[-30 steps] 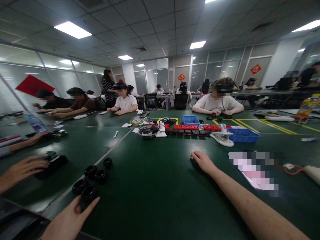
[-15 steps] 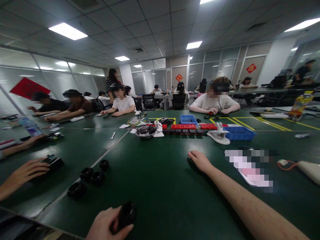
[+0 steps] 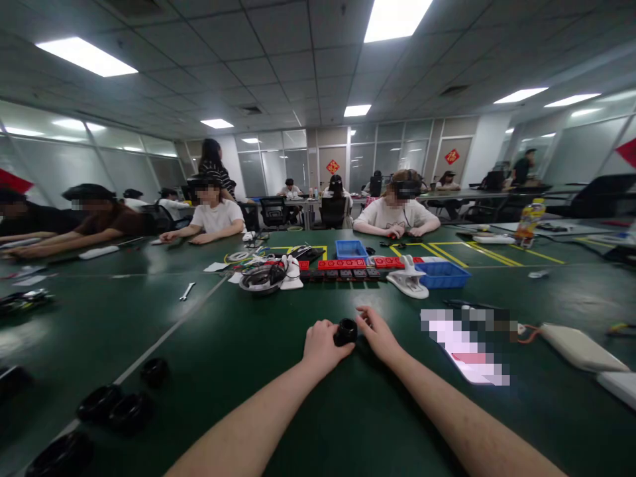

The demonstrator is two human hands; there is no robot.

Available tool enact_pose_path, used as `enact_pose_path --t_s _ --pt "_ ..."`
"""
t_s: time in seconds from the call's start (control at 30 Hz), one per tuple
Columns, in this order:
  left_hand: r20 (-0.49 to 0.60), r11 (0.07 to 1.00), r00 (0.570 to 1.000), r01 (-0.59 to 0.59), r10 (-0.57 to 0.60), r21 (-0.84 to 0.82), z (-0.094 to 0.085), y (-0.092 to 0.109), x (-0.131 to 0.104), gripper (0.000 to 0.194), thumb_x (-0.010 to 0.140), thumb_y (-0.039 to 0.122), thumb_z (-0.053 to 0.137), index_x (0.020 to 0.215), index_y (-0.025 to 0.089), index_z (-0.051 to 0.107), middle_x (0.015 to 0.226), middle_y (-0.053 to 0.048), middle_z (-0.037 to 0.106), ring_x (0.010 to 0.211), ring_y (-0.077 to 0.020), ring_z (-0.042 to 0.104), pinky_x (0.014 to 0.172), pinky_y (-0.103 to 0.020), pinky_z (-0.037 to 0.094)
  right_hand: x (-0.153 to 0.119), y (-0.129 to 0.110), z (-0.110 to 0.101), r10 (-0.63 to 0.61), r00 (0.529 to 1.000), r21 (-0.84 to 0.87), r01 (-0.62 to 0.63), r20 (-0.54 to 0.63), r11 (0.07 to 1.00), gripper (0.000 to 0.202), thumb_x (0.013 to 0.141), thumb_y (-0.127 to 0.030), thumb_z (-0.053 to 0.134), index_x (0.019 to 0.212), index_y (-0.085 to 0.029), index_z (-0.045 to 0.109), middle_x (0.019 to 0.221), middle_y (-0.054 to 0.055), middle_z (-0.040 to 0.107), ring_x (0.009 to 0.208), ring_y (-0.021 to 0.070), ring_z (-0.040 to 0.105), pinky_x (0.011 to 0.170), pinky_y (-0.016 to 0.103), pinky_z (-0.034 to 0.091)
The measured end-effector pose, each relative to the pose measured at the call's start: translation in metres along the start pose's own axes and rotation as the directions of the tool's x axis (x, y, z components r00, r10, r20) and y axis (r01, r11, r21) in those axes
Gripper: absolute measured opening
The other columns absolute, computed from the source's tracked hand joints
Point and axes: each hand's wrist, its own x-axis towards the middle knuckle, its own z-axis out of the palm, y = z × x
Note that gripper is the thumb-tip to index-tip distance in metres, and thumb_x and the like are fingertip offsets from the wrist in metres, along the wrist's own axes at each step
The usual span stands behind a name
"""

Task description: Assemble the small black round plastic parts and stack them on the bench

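My left hand (image 3: 322, 346) is closed round the side of a glossy black ring-shaped part (image 3: 347, 329), with its hollow end facing up. Just to the right of the part is my right hand (image 3: 380, 336), fingers apart and holding nothing; a narrow gap shows between its fingertips and the part. Several similar black rings lie at the lower left, among them one black ring (image 3: 155, 372) apart from the others. Exactly what kind of part these are I cannot make out.
Beyond my hands stand a red power strip (image 3: 342, 264), a white clamp stand (image 3: 408, 281), blue trays (image 3: 444, 274) and a bowl of cables (image 3: 261, 279). A phone-like slab (image 3: 472, 361) lies to the right, a wrench (image 3: 187, 291) at the left. A person (image 3: 397, 215) sits opposite.
My left hand has carried the black ring from the near edge forward and right, beside my right hand. The view has swung right, and the neighbour's hands have left it.
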Motion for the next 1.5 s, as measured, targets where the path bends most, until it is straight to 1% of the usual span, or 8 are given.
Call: enact_pose_path --t_s 0.1,0.23,0.33,0.43,0.6,0.9,1.3,1.5 --pt "0.020 0.997 1.000 -0.021 0.023 -0.070 0.003 -0.008 0.001 0.052 0.059 0.056 0.056 0.097 0.021 0.056 0.092 -0.006 0.054 0.090 -0.0243 0.048 0.078 -0.035 0.035 0.003 0.001 0.001 -0.003 0.998 0.130 -0.006 0.065 0.991 0.041 0.078 -0.043 0.038 0.109 -0.016 0.040 0.084 0.004 0.052 0.071 0.0157 0.051 0.066 0.029 0.042" --pt "0.043 0.956 0.998 -0.039 0.054 -0.289 -0.005 -0.024 0.005 0.082 0.052 0.055 0.062 0.122 0.022 0.035 0.118 -0.009 0.042 0.109 -0.0270 0.037 0.089 -0.038 0.031 0.009 0.005 -0.008 -0.015 0.951 0.199 -0.049 0.309 0.979 0.050 0.072 -0.043 0.049 0.113 -0.016 0.041 0.089 0.005 0.053 0.083 0.0187 0.051 0.076 0.033 0.040" --pt "0.066 0.867 0.987 -0.098 0.149 -0.488 -0.012 -0.033 0.013 0.073 0.058 0.046 0.064 0.121 0.023 0.036 0.118 -0.007 0.044 0.111 -0.0227 0.038 0.093 -0.035 0.030 0.011 0.007 -0.018 -0.026 0.881 0.210 -0.084 0.473 0.974 0.066 0.061 -0.037 0.064 0.119 -0.018 0.038 0.103 0.007 0.052 0.095 0.0209 0.048 0.085 0.036 0.036" --pt "0.100 0.800 0.969 -0.127 0.227 -0.586 -0.015 -0.035 0.019 0.062 0.059 0.036 0.066 0.116 0.023 0.045 0.115 -0.006 0.048 0.108 -0.0212 0.041 0.092 -0.034 0.032 0.011 0.004 -0.022 -0.042 0.845 0.225 -0.094 0.533 0.970 0.071 0.058 -0.030 0.068 0.121 -0.020 0.036 0.110 0.006 0.051 0.099 0.0209 0.047 0.087 0.035 0.035" --pt "0.152 0.793 0.952 -0.126 0.266 -0.597 -0.014 -0.029 0.021 0.047 0.063 0.029 0.065 0.108 0.023 0.053 0.109 -0.005 0.053 0.100 -0.0193 0.047 0.084 -0.031 0.038 0.012 -0.004 -0.018 -0.068 0.816 0.186 -0.050 0.574 0.981 0.042 0.061 -0.025 0.064 0.102 -0.017 0.055 0.093 0.002 0.060 0.085 0.0194 0.053 0.077 0.031 0.040" --pt "0.034 0.843 0.990 -0.097 0.135 -0.529 -0.006 -0.020 0.013 0.037 0.058 0.029 0.067 0.091 0.017 0.056 0.089 -0.002 0.055 0.078 -0.0148 0.050 0.068 -0.025 0.040 0.004 -0.005 -0.008 0.015 0.895 0.133 -0.083 0.446 0.988 0.031 0.057 -0.028 0.066 0.083 -0.014 0.057 0.073 0.000 0.058 0.069 0.0155 0.052 0.061 0.024 0.039" --pt "-0.082 0.916 0.983 0.120 -0.163 -0.382 0.005 -0.001 0.002 0.036 0.058 0.032 0.067 0.086 0.017 0.049 0.088 -0.004 0.052 0.083 -0.0173 0.050 0.072 -0.028 0.039 -0.009 -0.017 0.018 0.088 0.992 -0.386 -0.047 0.088 0.921 0.023 0.058 -0.032 0.061 0.066 -0.018 0.045 0.064 0.001 0.052 0.058 0.0138 0.046 0.049 0.022 0.026" --pt "-0.115 0.933 0.983 0.095 -0.143 -0.346 0.009 -0.002 0.002 0.034 0.062 0.033 0.064 0.092 0.022 0.054 0.088 -0.003 0.051 0.085 -0.0179 0.050 0.077 -0.029 0.038 -0.015 -0.032 0.025 0.107 0.994 -0.569 -0.088 -0.001 0.817 0.017 0.067 -0.033 0.053 0.069 -0.017 0.046 0.070 0.006 0.057 0.065 0.0189 0.052 0.055 0.027 0.027"
